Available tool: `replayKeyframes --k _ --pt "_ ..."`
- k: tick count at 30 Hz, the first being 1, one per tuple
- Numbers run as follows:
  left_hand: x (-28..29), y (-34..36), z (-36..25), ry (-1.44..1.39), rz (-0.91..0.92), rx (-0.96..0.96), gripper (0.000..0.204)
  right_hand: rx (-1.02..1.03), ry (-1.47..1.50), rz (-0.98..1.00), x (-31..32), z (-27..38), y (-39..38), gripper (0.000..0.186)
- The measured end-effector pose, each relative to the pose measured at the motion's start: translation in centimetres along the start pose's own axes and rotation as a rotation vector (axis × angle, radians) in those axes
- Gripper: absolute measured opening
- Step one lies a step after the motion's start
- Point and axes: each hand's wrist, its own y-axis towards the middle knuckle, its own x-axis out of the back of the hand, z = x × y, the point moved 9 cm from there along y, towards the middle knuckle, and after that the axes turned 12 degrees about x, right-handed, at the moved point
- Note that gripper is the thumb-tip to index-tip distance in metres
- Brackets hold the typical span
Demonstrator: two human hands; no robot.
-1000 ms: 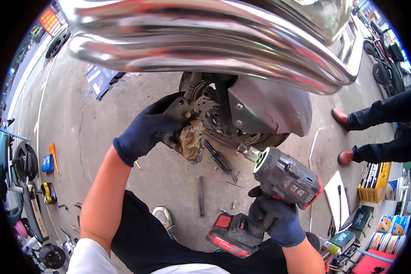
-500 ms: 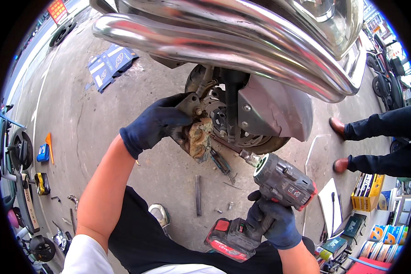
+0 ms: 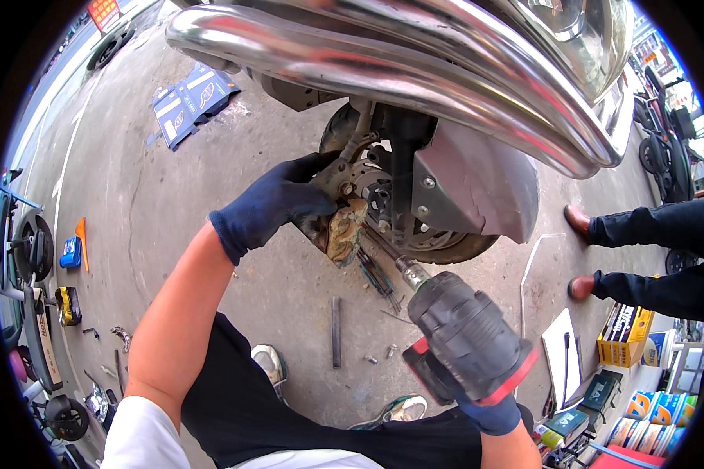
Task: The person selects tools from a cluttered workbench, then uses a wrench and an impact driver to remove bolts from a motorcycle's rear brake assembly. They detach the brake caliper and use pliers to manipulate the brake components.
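Left fingers (image 3: 311,201) clasp the caliper (image 3: 346,234) from its left; right hand (image 3: 494,416) grips impact wrench (image 3: 469,332).

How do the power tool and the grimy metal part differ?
The power tool is dark grey with red trim; the grimy metal part is crusted tan-brown. The right hand holds the tool; the left hand holds the part. The tool looks bulkier than the part. Both are in gloved hands.
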Motion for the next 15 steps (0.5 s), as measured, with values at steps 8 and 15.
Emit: replayKeyframes --k 8,15 --pt "0.2 0.1 0.0 0.06 -0.008 -0.009 0.077 -0.852 1.16 -0.372 -5.5 -4.0 -4.9 0.037" --pt "-0.2 0.3 0.1 0.058 -0.015 0.002 0.077 -0.742 1.003 -0.36 -5.9 -4.5 -6.5 0.038"
